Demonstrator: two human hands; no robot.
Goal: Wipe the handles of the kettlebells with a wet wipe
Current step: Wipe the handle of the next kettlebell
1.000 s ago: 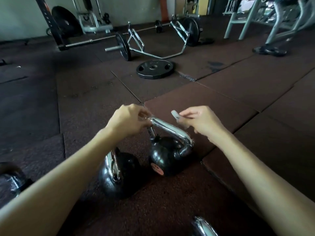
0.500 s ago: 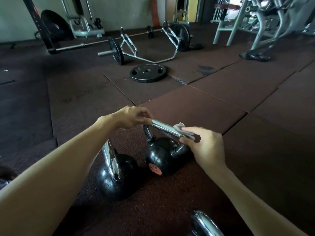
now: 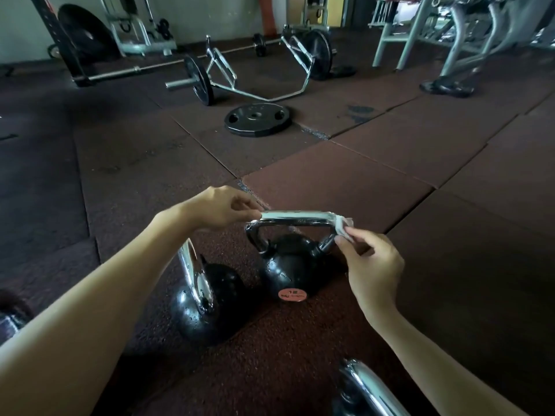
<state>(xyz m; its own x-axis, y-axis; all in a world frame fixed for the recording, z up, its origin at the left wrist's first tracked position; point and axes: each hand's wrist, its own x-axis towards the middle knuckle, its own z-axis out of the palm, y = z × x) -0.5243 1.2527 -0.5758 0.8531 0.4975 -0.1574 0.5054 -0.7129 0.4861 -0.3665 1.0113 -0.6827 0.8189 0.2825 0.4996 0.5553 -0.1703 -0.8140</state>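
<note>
A black kettlebell with an orange label stands on the rubber floor, its chrome handle level across the top. My left hand pinches the handle's left end. My right hand holds a white wet wipe pressed on the handle's right corner. A second black kettlebell stands to the left, nearer me, its chrome handle edge-on. At the bottom edge shows the chrome handle of a third kettlebell.
A loose weight plate lies on the floor mats ahead. Behind it rests a loaded hex bar and a barbell. A machine frame stands at the back right. Another dark weight sits at the left edge.
My right hand brought the wipe onto the handle and slid it to the right corner. The kettlebell's handle has turned from slanted to level across the view.
</note>
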